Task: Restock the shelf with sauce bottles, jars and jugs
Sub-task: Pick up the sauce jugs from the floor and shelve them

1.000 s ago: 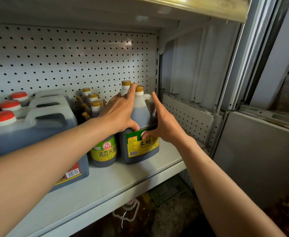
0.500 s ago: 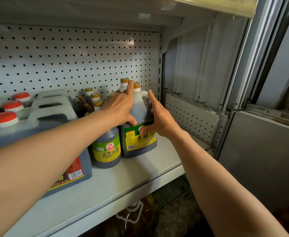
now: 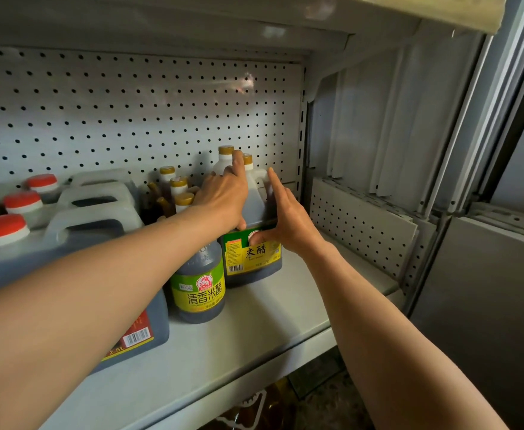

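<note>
A dark vinegar jug [image 3: 254, 262] with a yellow and green label and a gold cap stands upright on the grey shelf [image 3: 254, 330], near the pegboard back. My left hand [image 3: 223, 198] lies over its left shoulder, index finger straight up beside the cap, thumb on the front. My right hand [image 3: 285, 218] presses its right side with straight fingers, thumb on the label. A second gold-capped jug [image 3: 225, 156] stands right behind it. A smaller dark bottle [image 3: 200, 290] with a green label stands to its left.
Large red-capped jugs [image 3: 68, 243] fill the shelf's left side. Several small gold-capped bottles [image 3: 177, 187] stand behind the green-labelled one. The pegboard [image 3: 130, 119] closes the back. Loose perforated panels [image 3: 363, 225] lean at the right. Another shelf sits overhead.
Both hands have slid the yellow-labelled jug deeper into the shelf, toward the pegboard. It now stands behind the front line of the green-labelled bottle.
</note>
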{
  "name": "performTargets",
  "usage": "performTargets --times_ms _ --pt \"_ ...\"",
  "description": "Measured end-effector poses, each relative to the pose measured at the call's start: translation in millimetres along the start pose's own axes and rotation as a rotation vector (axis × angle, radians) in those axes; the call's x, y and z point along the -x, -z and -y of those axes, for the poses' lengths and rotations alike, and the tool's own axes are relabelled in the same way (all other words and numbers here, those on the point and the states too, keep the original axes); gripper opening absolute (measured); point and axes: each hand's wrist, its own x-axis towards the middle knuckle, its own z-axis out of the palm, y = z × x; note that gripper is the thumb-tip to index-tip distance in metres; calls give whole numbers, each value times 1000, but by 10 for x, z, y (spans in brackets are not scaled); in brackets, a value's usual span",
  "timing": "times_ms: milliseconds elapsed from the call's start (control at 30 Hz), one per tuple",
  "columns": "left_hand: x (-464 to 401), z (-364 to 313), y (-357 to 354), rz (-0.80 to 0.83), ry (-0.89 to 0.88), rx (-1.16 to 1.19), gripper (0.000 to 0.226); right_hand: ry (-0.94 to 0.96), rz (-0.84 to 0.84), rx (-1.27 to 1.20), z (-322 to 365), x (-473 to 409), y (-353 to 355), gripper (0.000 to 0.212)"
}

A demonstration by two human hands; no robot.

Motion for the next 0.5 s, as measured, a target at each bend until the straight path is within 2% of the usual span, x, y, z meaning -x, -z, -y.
performTargets --times_ms 500 --pt "-356 16 -46 52 88 -2 130 54 13 -22 -161 -303 -141 148"
